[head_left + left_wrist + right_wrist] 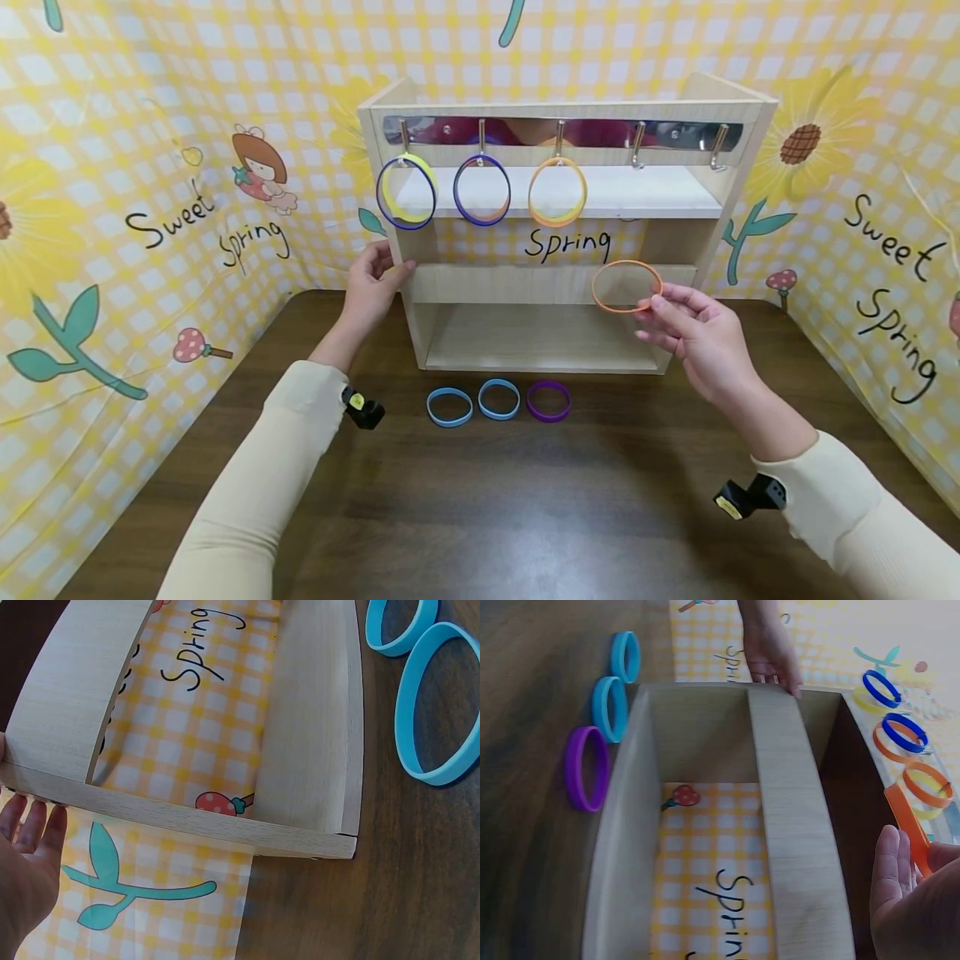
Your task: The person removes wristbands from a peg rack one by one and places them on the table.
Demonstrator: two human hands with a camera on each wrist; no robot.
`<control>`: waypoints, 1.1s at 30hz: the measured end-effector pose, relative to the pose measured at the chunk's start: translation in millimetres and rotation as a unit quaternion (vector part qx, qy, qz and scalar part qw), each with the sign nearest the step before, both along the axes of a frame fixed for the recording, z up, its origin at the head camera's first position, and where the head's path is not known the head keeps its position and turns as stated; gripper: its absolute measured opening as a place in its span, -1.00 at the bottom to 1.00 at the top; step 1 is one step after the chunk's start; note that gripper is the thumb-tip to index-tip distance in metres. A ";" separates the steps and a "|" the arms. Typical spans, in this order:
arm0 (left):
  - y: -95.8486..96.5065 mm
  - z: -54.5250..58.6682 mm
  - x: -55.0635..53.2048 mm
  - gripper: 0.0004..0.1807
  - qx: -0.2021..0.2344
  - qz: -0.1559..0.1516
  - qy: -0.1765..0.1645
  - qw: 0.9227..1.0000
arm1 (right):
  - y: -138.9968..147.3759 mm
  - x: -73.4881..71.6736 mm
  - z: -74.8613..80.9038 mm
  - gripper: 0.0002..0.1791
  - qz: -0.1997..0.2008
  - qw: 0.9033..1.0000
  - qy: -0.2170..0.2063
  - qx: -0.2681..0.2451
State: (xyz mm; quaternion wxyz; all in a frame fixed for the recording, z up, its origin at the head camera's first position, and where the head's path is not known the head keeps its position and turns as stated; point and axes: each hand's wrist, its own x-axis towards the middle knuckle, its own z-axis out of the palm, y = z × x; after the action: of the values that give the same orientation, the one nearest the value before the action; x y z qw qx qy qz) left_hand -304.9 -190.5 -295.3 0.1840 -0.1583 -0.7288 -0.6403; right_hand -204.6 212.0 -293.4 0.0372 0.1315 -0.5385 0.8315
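My right hand (705,337) pinches an orange silicone wristband (628,262) between thumb and fingers, in front of the right side of a wooden shelf (555,285). In the right wrist view that wristband (907,825) appears edge-on. My left hand (369,287) holds the shelf's left side panel, thumb at the front edge and fingers against the outer face. Wristbands hang in pairs on three hooks: blue (432,212) with yellow, blue (508,192) with orange, and orange (531,204) with yellow. The fourth hook (637,146) and fifth hook (718,150) are bare.
Before the shelf, two light-blue wristbands (450,425) and a purple wristband (548,418) lie on the dark wooden table (480,517). Yellow-checked cloth (315,50) covers the surrounding walls. Each sleeve carries a small black wrist camera (363,408).
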 end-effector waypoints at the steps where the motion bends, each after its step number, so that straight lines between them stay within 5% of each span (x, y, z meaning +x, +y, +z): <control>1: -0.6 -0.6 -0.7 -0.61 -0.001 0.000 0.002 1.000 | 0.1 0.4 -2.1 -0.90 0.002 1.000 -0.003 0.002; 12: -8.5 -20.4 -21.6 -0.61 0.005 0.010 0.002 1.000 | 0.3 3.9 -28.4 -0.91 0.008 0.996 -0.040 0.075; 26: -1.2 -2.5 -1.4 -0.61 0.001 0.005 0.000 1.000 | 2.2 1.8 -61.3 -0.78 0.004 0.985 -0.087 0.152; 33: -7.2 -16.1 -19.4 -0.57 0.001 0.010 -0.005 1.000 | 5.5 0.6 -74.8 -0.65 -0.001 0.980 -0.097 0.172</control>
State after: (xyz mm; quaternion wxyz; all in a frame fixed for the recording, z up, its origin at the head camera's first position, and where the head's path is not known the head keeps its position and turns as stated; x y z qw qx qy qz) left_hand -324.2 -197.7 -311.4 0.1873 -0.1474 -0.7306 -0.6398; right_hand -204.0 217.6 -368.2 -0.0378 0.0540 -0.6743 0.7355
